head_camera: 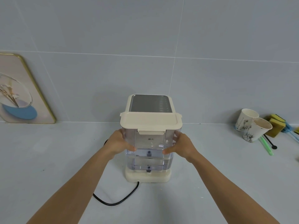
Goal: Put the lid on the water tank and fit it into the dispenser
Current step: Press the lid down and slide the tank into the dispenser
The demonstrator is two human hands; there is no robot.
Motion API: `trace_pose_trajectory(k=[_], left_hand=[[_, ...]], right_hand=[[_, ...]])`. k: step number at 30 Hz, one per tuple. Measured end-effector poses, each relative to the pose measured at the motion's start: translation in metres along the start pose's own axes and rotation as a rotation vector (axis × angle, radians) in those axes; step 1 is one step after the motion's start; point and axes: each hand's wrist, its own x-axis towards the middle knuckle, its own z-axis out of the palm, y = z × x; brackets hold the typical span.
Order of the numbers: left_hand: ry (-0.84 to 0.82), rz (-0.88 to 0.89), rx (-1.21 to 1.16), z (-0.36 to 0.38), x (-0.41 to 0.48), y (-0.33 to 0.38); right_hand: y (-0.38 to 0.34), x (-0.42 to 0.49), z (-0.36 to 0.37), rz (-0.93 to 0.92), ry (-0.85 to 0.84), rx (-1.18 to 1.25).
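While both bare forearms reach forward from the bottom of the view, the left hand is wrapped around the left wall of the water tank, its fingers curled round the far side and its thumb pressed flat on the near face. The right hand grips the opposite wall in the same manner, thumb on the near face and fingers partly seen through the clear plastic. Between the two hands the tank stands upright, transparent, with water in its lower part and a small printed mark near the top of its near face. A cream lid sits closed on top of the tank, with a latch tab hanging over the middle of the near edge. The tank rests against the back of the dispenser, whose cream body rises just behind it with a grey panel on top, and the tank's bottom meets the dispenser's cream base; whether it is fully seated I cannot tell. A black power cord curls out from the base across the pale counter. Well apart to the right stand two paper cups, touching each other, beside yellow sponges and a green straw. At far left a gold-rimmed picture leans on the tiled wall.
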Motion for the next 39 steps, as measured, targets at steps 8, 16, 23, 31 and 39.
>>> trace_pose_trajectory(k=[8, 16, 23, 31, 39], left_hand=[[0.021, -0.036, 0.032, 0.001, 0.007, -0.014], [-0.007, -0.007, 0.014, 0.004, 0.009, -0.022], [-0.003, 0.005, 0.025, 0.006, 0.01, -0.025], [-0.002, 0.008, 0.06, 0.006, 0.013, -0.029], [-0.027, -0.003, 0.079, 0.004, 0.014, -0.03]], right_hand=[[0.008, 0.001, 0.005, -0.006, 0.002, 0.012], [0.016, 0.002, 0.009, 0.001, -0.001, 0.052], [0.02, 0.003, 0.011, 0.008, 0.002, 0.068], [0.02, -0.001, 0.012, 0.024, -0.009, 0.075], [0.018, -0.004, 0.013, 0.034, -0.016, 0.062]])
